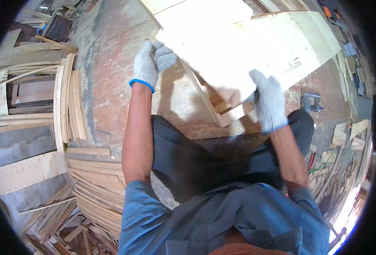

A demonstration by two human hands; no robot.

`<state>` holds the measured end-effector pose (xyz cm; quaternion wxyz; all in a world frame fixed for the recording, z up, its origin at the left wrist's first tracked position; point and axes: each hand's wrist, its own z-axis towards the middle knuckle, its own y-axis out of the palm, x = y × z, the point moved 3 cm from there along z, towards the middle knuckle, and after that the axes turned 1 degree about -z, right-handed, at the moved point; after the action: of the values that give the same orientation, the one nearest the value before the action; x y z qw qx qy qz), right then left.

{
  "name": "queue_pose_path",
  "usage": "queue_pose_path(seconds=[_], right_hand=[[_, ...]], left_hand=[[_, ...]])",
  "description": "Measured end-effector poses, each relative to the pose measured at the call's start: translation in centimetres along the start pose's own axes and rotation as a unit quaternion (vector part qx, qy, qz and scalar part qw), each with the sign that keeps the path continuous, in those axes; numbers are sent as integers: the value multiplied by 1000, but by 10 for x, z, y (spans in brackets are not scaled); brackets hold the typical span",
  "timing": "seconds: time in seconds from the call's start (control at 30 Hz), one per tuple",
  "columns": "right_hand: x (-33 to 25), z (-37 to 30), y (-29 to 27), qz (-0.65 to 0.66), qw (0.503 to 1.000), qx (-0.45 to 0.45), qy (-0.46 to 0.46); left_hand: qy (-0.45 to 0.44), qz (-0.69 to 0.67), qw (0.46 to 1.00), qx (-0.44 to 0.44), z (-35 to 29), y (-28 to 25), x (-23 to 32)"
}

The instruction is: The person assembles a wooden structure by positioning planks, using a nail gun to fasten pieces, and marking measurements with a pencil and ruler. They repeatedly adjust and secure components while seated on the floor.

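Note:
A large pale plywood sheet (256,51), washed out by glare, lies at a slant over a wooden frame (205,100). The frame's left rail and near corner show below it. My left hand (147,63), in a grey knit glove with a blue cuff, has its fingers curled at the sheet's left edge. My right hand (269,102), gloved alike, grips the sheet's near edge with the thumb on top; its fingers are partly hidden and slightly blurred. Both rest above a worn wooden work surface (115,63), in front of my dark trousers.
Long wooden strips (96,182) are stacked at the left, beside upright slats (71,102). A broom (60,44) lies at the far left. On the right are a grey tool (311,102), red-handled pliers (311,161) and scattered wood offcuts (351,136).

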<state>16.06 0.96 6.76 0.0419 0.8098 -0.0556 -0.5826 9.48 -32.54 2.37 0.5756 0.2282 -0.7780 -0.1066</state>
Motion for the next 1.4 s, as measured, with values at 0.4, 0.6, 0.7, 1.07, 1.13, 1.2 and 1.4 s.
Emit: queue_pose_path(seconds=[0.4,0.6,0.7,1.07,1.13,1.2,1.4], right_hand=[[108,-75,-11,19,965,-53,256],[109,-69,-17,-52,970,-45,234],[109,-69,-20,-52,972,-11,229],[112,-62,-28,-68,971,19,230],[108,-62,-27,-70,969,27,234],[102,-60,-23,-77,969,36,231],[107,-58,-28,-85,964,23,251]], left_hand=[[-132,181,973,51,-8,-20,-47],[-112,151,981,45,13,-29,-60],[-96,129,986,35,15,-17,-61],[-132,122,984,-11,22,1,-66],[-109,139,983,-43,24,0,-70],[-135,146,980,-31,24,-3,-68],[-131,158,979,-2,25,-2,-68]])
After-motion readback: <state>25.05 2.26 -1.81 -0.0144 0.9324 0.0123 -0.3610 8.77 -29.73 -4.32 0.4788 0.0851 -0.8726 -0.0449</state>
